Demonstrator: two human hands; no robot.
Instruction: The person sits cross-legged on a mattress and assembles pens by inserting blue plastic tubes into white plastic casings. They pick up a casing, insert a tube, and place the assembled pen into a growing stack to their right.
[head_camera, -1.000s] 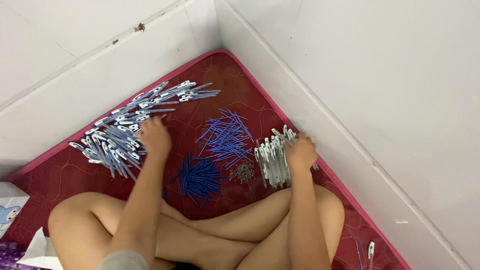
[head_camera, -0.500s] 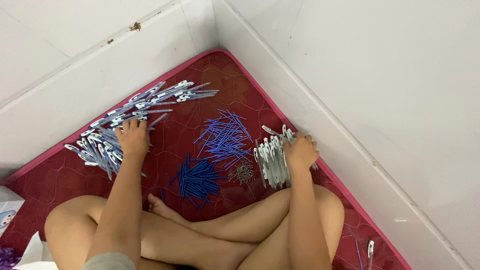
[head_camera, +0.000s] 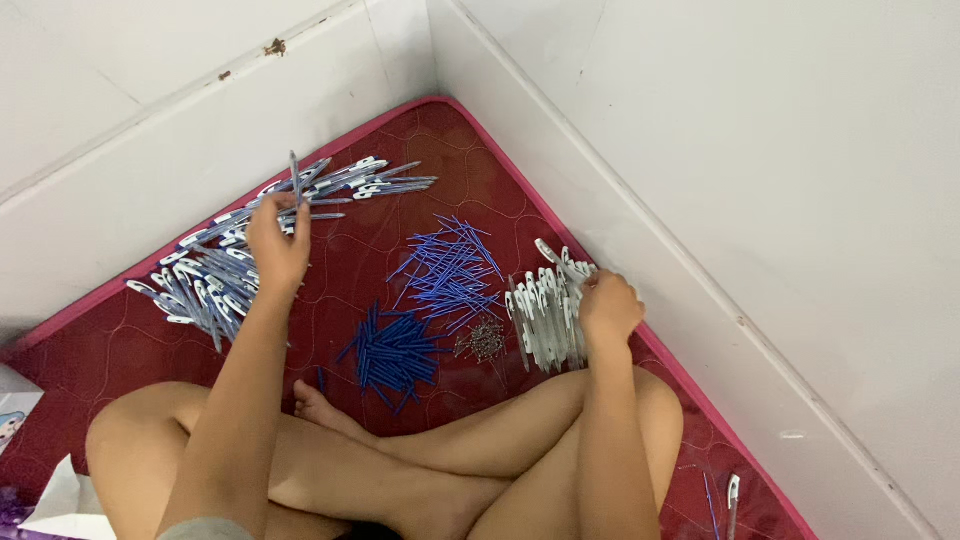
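Red mat (head_camera: 410, 150): left hand (head_camera: 275, 245) lifts 1 blue pen barrel (head_camera: 296, 180).

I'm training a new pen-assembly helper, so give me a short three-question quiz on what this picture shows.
1. True or false: the left hand holds a blue pen barrel lifted above the long pile of blue and white pen barrels.
2. Which does the right hand rest on?
A. the small cluster of metal springs
B. the heap of white pen caps
C. the loose pile of thin blue refills
3. Fill in: the stack of short dark blue pieces lies on the ____ quilted mat.

Key: 1 true; 2 B; 3 red.
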